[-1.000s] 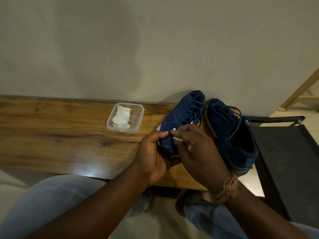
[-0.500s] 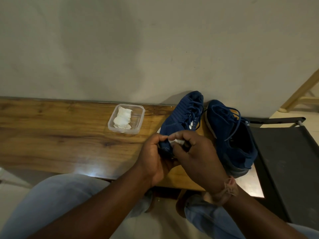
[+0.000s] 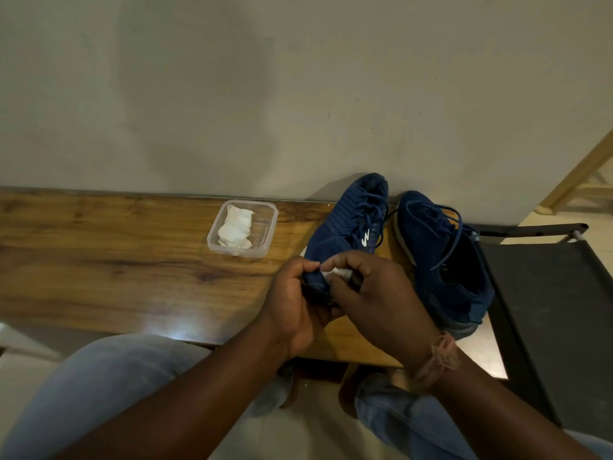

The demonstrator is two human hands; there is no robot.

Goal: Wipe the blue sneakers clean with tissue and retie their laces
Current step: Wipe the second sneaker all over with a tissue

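Two blue sneakers lie on the wooden table [image 3: 116, 270] near the wall. The left sneaker [image 3: 348, 227] is tilted on its side, with a white logo showing. My left hand [image 3: 295, 303] grips its near end from the left. My right hand [image 3: 374, 293] presses a small white tissue [image 3: 338, 273] against that same end, fingers curled over it. The right sneaker [image 3: 441, 257] rests upright beside it, its blue laces loose and looped over the opening.
A clear plastic tub [image 3: 262, 240] holding crumpled white tissues sits left of the sneakers. A black folding chair [image 3: 547, 310] stands at the table's right end. The wall runs directly behind the table. My knees in light jeans are below the table's front edge.
My right hand with the tissue has slid down the left sneaker toward its near end, uncovering the white logo. My left hand keeps its grip. The right sneaker has not moved.
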